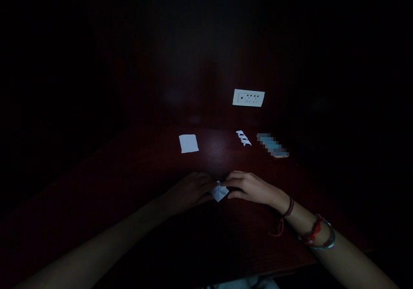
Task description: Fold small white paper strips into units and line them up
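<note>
A small folded piece of white paper (219, 191) lies on the dark red wooden table (129, 186), showing creases. My left hand (190, 191) presses on its left side with fingers closed around the edge; a ring shows on one finger. My right hand (250, 186) pinches its right side, thumb and fingers together on the paper. Red string bracelets and a metal bangle sit on my right wrist (314, 233). The scene is very dim.
A square white sheet (189, 143) lies farther back on the table. To the right are a small folded paper shape (243, 137) and a blurred phone-like object (272, 146). A white wall socket (248, 97) sits on the dark panel behind.
</note>
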Available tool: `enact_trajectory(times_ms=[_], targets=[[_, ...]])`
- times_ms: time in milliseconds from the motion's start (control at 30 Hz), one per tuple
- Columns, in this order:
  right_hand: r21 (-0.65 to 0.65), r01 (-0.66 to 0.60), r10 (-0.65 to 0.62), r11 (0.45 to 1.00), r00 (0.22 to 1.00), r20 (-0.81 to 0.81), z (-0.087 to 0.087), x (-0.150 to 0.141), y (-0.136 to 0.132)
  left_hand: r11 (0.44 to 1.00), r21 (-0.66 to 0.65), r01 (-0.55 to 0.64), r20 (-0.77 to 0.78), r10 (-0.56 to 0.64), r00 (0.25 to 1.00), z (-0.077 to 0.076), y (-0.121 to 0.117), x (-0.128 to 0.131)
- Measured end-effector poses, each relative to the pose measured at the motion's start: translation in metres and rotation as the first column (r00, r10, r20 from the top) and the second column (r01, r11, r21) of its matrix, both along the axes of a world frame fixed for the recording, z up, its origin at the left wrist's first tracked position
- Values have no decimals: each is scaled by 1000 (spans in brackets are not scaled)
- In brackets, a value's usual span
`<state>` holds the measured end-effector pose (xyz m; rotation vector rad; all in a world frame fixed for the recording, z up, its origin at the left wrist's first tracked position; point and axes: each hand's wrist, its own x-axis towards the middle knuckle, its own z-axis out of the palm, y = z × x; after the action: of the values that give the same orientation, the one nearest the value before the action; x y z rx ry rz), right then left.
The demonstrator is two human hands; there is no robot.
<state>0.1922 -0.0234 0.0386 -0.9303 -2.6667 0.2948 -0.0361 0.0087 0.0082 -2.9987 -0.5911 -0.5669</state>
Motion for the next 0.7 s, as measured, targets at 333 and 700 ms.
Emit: enact_trajectory(times_ms=[333,700], targets=[[19,7,-7,1000,1000,-25,6,-3,-4,989,-149,-25,121,44,992,10,-1,3],[-447,177,-404,877,775,-486,-17,-15,5,922,-252,-294,249,355,901,15,-7,3]])
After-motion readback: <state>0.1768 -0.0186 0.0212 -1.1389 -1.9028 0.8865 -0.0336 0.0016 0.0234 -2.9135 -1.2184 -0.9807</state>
